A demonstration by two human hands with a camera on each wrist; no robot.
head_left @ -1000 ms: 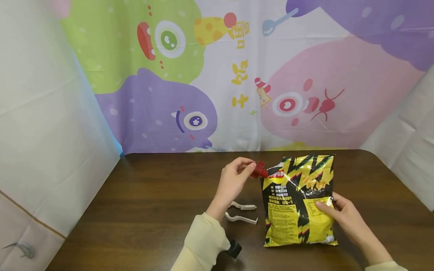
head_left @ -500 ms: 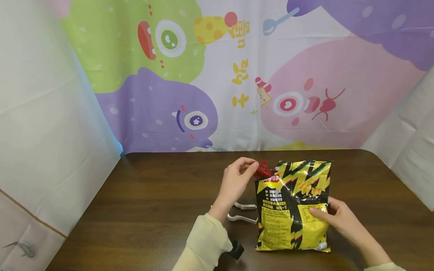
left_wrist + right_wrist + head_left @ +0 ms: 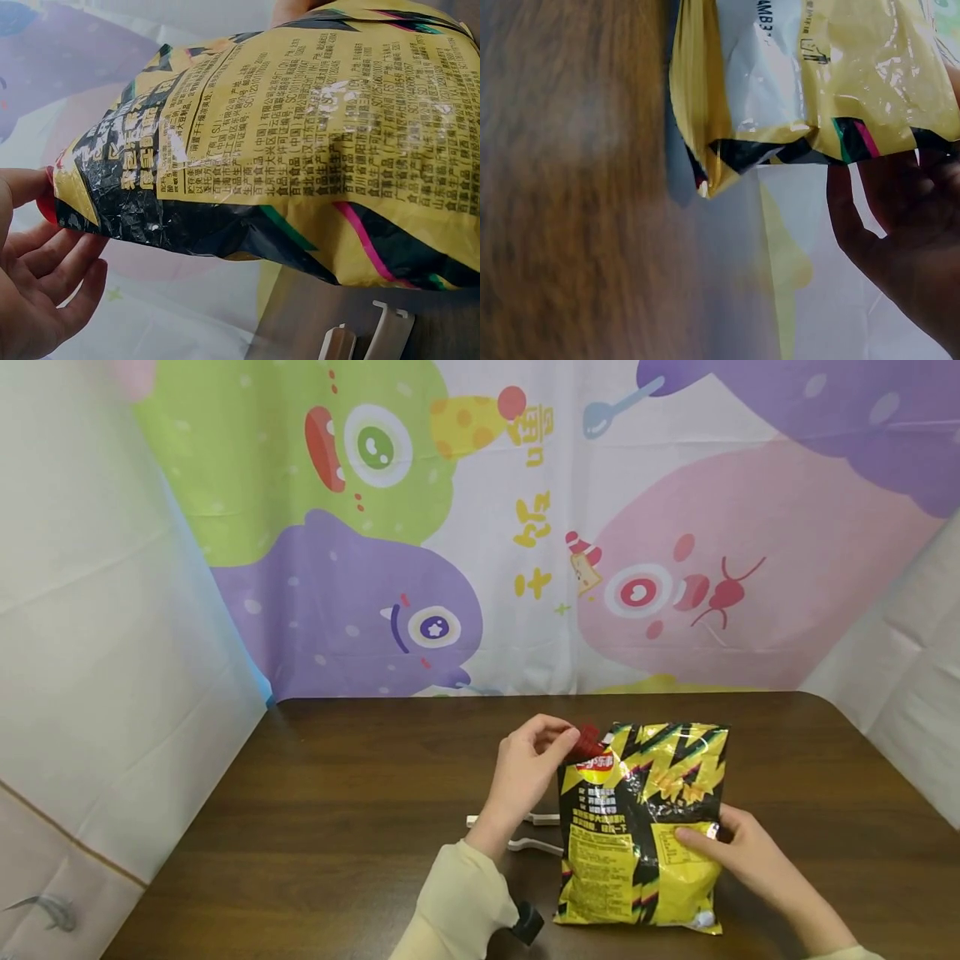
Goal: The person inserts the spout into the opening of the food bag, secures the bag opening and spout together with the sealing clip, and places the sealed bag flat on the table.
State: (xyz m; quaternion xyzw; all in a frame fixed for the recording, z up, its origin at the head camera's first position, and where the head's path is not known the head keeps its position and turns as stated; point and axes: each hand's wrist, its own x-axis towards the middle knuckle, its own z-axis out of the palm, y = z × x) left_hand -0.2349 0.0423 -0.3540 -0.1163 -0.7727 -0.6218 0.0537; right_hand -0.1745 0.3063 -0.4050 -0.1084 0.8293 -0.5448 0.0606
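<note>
A yellow and black snack bag (image 3: 645, 827) stands tilted on the dark wooden table (image 3: 345, 793). My left hand (image 3: 558, 739) pinches a red clip (image 3: 588, 742) right at the bag's top left corner. My right hand (image 3: 720, 843) grips the bag's lower right side, thumb on the front. In the left wrist view the bag (image 3: 300, 135) fills the frame, and the red clip (image 3: 46, 206) shows between my left hand (image 3: 37, 285) and the bag's corner. The right wrist view shows the bag's bottom edge (image 3: 817, 75) with my right hand (image 3: 907, 232) behind it.
Two white clips (image 3: 536, 846) lie on the table just left of the bag, partly behind my left forearm; they show as white clips (image 3: 375, 337) in the left wrist view. A colourful cartoon backdrop (image 3: 480, 527) hangs behind the table, with white sheets at both sides.
The bag has shifted left and nearer to me in my right hand. The red clip in my left hand has come against the bag's top left corner.
</note>
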